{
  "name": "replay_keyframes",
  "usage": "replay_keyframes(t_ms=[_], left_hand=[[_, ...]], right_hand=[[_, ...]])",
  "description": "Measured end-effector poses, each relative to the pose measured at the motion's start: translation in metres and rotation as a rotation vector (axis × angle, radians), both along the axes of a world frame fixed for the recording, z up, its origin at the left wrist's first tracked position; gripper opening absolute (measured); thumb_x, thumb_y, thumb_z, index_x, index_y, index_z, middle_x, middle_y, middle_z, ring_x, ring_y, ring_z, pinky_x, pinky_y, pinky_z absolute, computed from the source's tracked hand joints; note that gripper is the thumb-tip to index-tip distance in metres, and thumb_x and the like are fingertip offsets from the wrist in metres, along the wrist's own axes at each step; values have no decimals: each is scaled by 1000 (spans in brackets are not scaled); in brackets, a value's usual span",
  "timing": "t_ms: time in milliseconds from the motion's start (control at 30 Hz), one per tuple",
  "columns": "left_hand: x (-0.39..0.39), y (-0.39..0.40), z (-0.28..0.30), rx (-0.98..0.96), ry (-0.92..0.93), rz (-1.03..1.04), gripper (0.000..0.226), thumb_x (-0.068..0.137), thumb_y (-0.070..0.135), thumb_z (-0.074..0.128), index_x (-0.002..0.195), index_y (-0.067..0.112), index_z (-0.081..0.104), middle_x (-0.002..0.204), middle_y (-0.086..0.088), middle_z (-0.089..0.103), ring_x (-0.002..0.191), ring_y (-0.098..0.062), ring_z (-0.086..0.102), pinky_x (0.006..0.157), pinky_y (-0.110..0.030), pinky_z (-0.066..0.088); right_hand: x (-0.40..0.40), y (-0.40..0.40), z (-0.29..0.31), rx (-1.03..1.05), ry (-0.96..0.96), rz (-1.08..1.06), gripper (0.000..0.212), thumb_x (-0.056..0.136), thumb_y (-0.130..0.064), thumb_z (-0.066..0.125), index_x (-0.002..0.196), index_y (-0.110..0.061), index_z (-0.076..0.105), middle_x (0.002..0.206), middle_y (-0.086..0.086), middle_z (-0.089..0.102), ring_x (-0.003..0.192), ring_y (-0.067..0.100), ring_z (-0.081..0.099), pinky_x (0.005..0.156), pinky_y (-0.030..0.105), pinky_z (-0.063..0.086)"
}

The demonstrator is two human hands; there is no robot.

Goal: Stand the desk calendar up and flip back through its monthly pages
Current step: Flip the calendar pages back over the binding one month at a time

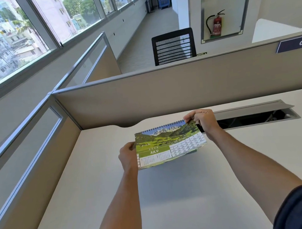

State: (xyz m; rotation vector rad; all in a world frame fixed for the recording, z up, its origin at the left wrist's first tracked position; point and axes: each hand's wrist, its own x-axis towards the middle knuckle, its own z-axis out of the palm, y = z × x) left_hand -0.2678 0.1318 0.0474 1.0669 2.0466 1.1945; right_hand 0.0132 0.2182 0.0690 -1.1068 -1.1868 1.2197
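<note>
A spiral-bound desk calendar (168, 142) is held a little above the white desk (174, 196), tilted toward me. Its top page shows a green mountain valley, the word JULY and date grids. My left hand (127, 157) grips the calendar's left edge near the lower corner. My right hand (202, 121) pinches the upper right corner at the wire binding. Beneath the calendar a shadow falls on the desk, and part of its stand shows under the right side.
An open grey cable tray flap (249, 111) lies in the desk just behind my right hand. Beige partition walls (162, 92) close the desk at the back and left. A black mesh chair (173, 46) stands beyond the partition.
</note>
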Motion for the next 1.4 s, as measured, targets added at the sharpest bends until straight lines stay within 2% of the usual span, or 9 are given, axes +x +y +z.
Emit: replay_keyframes(t_ms=[100,233,333,433,500,600,733,900,1400], left_hand=[[-6,1,-4,-6,-84,21,29,92,9,59,80,29,76,82,3,77,80,-23,74,74,-40,61],[-9,4,-8,20,-269,21,28,104,17,47,104,12,75,99,-6,79,88,-21,75,81,-38,60],[-3,5,-4,39,-329,50,40,108,33,40,106,11,73,95,-4,77,87,-20,73,80,-37,57],[1,8,-2,56,-291,46,43,106,45,41,102,15,72,93,-5,75,83,-20,72,79,-36,55],[3,11,-4,64,-179,19,40,103,48,44,103,17,70,97,-5,74,89,-24,72,83,-37,54],[7,12,-1,62,-59,9,34,102,43,52,111,15,69,102,-7,75,91,-23,68,79,-29,46],[10,13,2,38,17,29,33,101,36,56,116,11,71,104,-8,76,88,-20,63,80,-26,40],[8,11,0,50,40,31,34,101,38,56,112,11,74,103,-7,77,91,-20,67,80,-26,41],[8,11,-2,24,47,49,33,100,36,60,116,11,72,107,-10,78,87,-18,63,80,-26,42]], right_hand=[[2,4,-3,-7,-24,-8,47,71,19,37,78,2,79,72,16,75,72,23,69,59,25,49],[5,7,-4,-18,-48,-33,45,81,15,41,78,-8,80,73,6,78,75,18,70,63,27,50],[3,6,-8,8,-124,-86,36,87,9,54,85,-15,81,90,10,78,77,21,63,63,26,50],[1,7,-13,28,-238,-122,19,87,1,68,95,-12,80,96,3,78,64,24,51,64,33,46],[-2,8,-14,11,-330,-195,5,89,-15,74,90,-15,79,93,2,77,62,20,58,64,29,48],[-4,6,-13,-86,-505,-300,34,89,-43,73,75,-12,74,76,0,75,74,22,70,63,30,49],[-2,5,-9,-178,-571,-343,57,83,-58,71,68,-3,73,69,9,76,70,29,71,60,36,52],[-5,5,0,-188,-633,-314,65,87,-50,71,46,-17,33,55,9,50,54,28,44,53,34,27],[-12,9,8,-273,-773,-357,55,88,-47,68,49,-17,44,64,7,67,56,27,56,54,29,37]])
